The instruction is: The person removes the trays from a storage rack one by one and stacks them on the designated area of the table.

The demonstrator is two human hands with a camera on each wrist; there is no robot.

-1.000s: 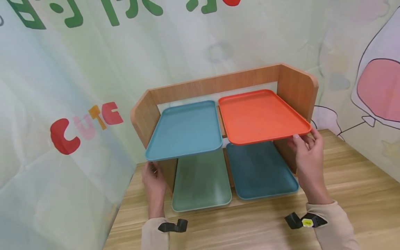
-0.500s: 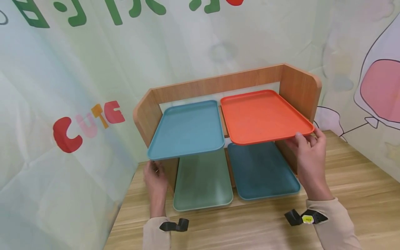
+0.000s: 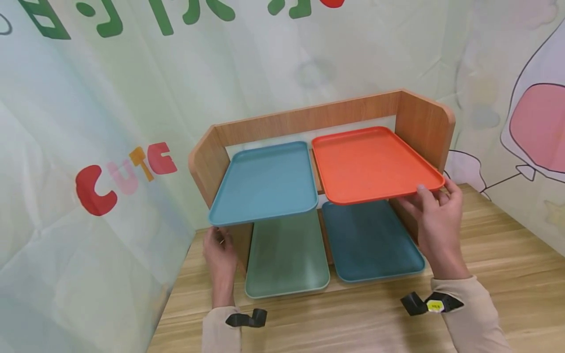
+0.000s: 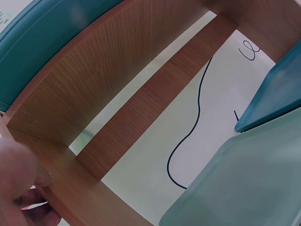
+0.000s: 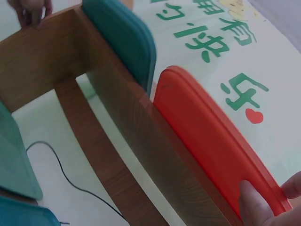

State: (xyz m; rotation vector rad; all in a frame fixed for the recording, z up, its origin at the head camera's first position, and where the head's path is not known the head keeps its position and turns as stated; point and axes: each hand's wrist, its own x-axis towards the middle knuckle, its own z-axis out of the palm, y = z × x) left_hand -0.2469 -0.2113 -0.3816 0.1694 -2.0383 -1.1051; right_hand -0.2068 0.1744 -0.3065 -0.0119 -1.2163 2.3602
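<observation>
Right fingers (image 3: 454, 192) on red tray (image 3: 375, 164)

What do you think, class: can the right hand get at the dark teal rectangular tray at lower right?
Probably yes: the front of the dark teal tray lies uncovered near the right hand, which pinches the orange-red rectangular tray and would likely release it first.

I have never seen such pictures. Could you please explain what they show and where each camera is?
There is no machine here: a person works bare-handed. The wide picture comes from a head camera; the others from a left wrist camera and a right wrist camera. A wooden shelf stands on the table. At its upper level are a blue tray and a red tray; below lie a green tray and a dark blue tray. The left hand grips the shelf's side; the right hand pinches the red tray's front corner.
</observation>
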